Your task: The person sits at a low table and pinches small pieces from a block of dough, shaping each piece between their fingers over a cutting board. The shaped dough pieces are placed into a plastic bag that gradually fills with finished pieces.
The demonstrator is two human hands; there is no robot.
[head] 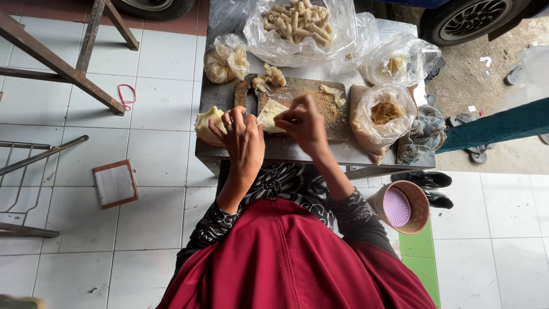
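Observation:
My left hand [243, 137], with a ring on one finger, and my right hand [303, 123] together hold a pale thin wrapper sheet [270, 113] over the near edge of a wooden cutting board [297, 94]. The right hand's fingers pinch the sheet's right side; the left hand grips its left corner. A stack of the same pale wrappers [207, 123] lies just left of my left hand. Brown crumbs [327, 103] and a few folded pieces [269, 77] lie on the board.
The grey metal table [286, 150] also carries a clear bag of rolled sticks [297, 23], a small knotted bag [226, 59], a bag of brown filling [382, 114], a crumpled cloth [423, 134]. A woven basket [403, 207] stands on the tiled floor at right; wooden frame legs [63, 66] at left.

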